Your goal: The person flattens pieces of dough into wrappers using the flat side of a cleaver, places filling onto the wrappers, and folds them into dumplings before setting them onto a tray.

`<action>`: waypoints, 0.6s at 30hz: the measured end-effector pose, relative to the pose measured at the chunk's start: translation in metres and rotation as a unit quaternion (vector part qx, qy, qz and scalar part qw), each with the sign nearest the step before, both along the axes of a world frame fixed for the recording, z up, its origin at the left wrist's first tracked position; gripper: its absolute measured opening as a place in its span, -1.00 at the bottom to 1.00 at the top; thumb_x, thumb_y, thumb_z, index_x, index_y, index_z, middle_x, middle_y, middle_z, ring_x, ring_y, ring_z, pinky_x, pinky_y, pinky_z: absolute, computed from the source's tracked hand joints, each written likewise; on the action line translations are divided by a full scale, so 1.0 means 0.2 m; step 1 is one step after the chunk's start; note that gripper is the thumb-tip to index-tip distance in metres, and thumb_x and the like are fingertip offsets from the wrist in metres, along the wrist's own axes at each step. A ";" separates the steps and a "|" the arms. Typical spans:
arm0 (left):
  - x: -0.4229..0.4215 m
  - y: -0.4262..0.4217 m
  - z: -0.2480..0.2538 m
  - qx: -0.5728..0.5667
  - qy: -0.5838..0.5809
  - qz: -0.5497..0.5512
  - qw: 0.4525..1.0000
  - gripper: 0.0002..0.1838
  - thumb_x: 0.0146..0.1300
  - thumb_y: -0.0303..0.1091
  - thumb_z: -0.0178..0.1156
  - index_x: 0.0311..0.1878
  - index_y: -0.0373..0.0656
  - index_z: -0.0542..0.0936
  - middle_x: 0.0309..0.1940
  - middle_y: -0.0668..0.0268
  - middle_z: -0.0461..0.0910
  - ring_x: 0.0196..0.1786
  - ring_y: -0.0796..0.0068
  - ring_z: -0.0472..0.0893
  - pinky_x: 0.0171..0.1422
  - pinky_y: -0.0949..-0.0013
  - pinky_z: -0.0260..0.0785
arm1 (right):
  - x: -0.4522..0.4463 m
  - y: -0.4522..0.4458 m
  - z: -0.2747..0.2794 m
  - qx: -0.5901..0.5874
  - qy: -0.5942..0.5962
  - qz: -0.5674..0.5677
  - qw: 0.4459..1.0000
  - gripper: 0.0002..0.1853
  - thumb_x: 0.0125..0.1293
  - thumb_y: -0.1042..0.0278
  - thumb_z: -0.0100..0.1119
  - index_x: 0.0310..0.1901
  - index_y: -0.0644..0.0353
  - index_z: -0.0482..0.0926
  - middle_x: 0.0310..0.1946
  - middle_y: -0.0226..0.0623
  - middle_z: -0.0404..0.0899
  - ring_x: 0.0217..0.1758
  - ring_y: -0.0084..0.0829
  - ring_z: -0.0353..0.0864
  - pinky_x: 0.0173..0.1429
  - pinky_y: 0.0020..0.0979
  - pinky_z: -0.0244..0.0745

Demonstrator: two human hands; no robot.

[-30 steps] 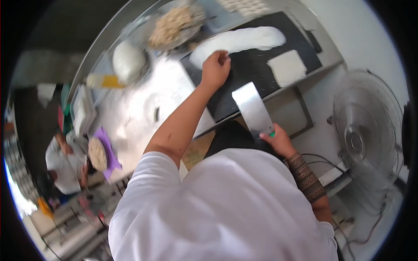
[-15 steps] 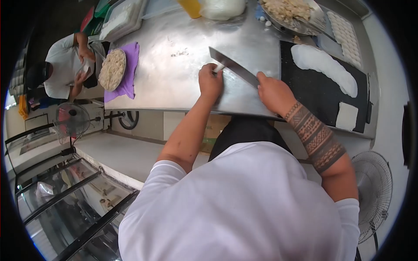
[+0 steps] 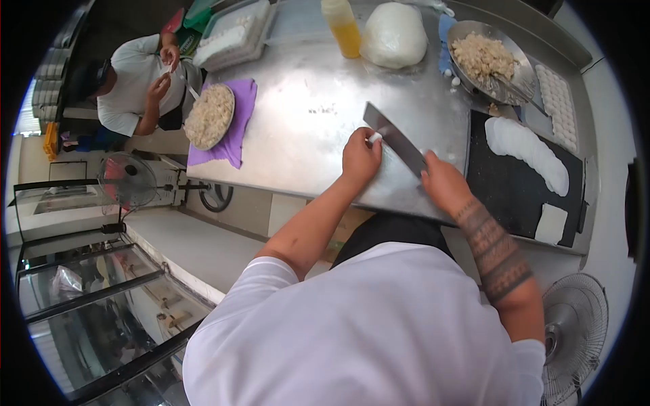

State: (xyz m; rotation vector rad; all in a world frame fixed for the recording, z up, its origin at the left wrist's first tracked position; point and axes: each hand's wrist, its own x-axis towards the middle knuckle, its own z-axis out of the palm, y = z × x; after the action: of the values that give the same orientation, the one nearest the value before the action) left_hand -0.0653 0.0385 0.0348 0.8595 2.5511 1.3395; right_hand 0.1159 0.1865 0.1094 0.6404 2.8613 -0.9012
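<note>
My left hand [image 3: 361, 157] is closed around a small white piece of dough [image 3: 374, 137], whose end pokes out past the fingers. In my right hand [image 3: 444, 181] is a cleaver [image 3: 398, 141], gripped at the handle. Its broad blade slants up and left, close beside the dough end; whether they touch I cannot tell. Both hands are over the steel table [image 3: 291, 145]. Right of the cleaver, a row of overlapping thin white sheets [image 3: 529, 153] lies on a black board [image 3: 497, 186], with a white square piece [image 3: 551, 224] near its lower edge.
At the back stand a bottle of yellow liquid [image 3: 342, 30], a large wrapped white dough mass [image 3: 395, 35] and a bowl of pale filling [image 3: 484, 57]. A tray of small white pieces [image 3: 556, 108] is at right. Across the left corner, a co-worker [image 3: 139, 84] stands by a filling plate [image 3: 210, 118].
My view has tilted, so the table sits lower and farther right. The cleaver blade crossed the dough end before and now lies beside it. The co-worker's hands have risen closer together.
</note>
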 end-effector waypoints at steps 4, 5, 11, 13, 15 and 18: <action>0.04 0.07 0.10 0.055 0.026 -0.122 0.991 -0.69 0.29 -0.45 0.42 0.07 -0.24 0.65 -0.09 0.11 0.67 -0.20 0.16 0.72 -0.05 0.21 0.61 | 0.43 -0.05 -0.03 -0.107 0.148 -0.173 0.968 -0.65 0.49 0.34 0.24 0.18 0.32 0.46 -0.26 0.15 0.70 -0.16 0.18 0.72 -0.12 0.05 0.58; 0.09 0.13 0.14 0.064 0.030 -0.167 0.983 -0.70 0.29 -0.46 0.41 0.07 -0.23 0.65 -0.09 0.12 0.66 -0.21 0.17 0.71 -0.06 0.21 0.61 | 0.56 -0.05 -0.09 -0.108 0.204 -0.199 0.953 -0.64 0.49 0.33 0.26 0.20 0.31 0.47 -0.32 0.02 0.71 -0.30 0.05 0.76 -0.24 -0.04 0.60; 0.58 0.64 0.08 0.119 0.133 -0.545 0.819 -0.77 0.23 -0.52 0.38 -0.05 -0.24 0.67 -0.15 0.07 0.65 -0.09 0.01 0.68 0.08 0.08 0.58 | 1.28 -0.22 -0.32 -0.350 0.201 -0.522 0.752 -0.70 0.51 0.27 0.31 0.12 0.20 0.49 -0.52 -0.47 0.48 -0.66 -0.62 0.41 -0.60 -0.44 0.37; 0.74 0.75 0.06 0.048 0.114 -0.629 0.768 -0.84 0.28 -0.46 0.32 -0.09 -0.23 0.69 -0.16 0.06 0.66 0.00 -0.05 0.67 0.14 0.03 0.55 | 1.40 -0.30 -0.38 -0.348 0.220 -0.568 0.713 -0.75 0.52 0.25 0.31 0.01 0.19 0.50 -0.52 -0.48 0.48 -0.61 -0.61 0.46 -0.56 -0.44 0.42; 0.81 0.79 -0.02 -0.021 0.157 -0.679 0.716 -0.85 0.32 -0.42 0.28 -0.09 -0.19 0.71 -0.12 0.10 0.66 0.01 -0.01 0.65 0.16 0.05 0.54 | 1.46 -0.38 -0.41 -0.362 0.231 -0.598 0.677 -0.75 0.51 0.25 0.32 -0.01 0.19 0.50 -0.50 -0.47 0.48 -0.60 -0.60 0.46 -0.53 -0.41 0.45; 0.78 0.80 -0.04 -0.021 0.223 -0.685 0.693 -0.78 0.26 -0.34 0.37 -0.05 -0.14 0.75 0.01 0.18 0.67 0.08 0.06 0.63 0.25 0.08 0.50 | 1.51 -0.45 -0.38 -0.384 0.198 -0.631 0.645 -0.74 0.49 0.23 0.34 -0.01 0.18 0.50 -0.50 -0.48 0.47 -0.58 -0.60 0.46 -0.50 -0.43 0.45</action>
State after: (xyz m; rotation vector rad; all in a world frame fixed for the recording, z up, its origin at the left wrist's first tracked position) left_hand 0.0897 0.1991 0.0276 2.4887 1.1825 0.5153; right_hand 0.4170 0.0959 0.0334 2.4814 1.3901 -2.3340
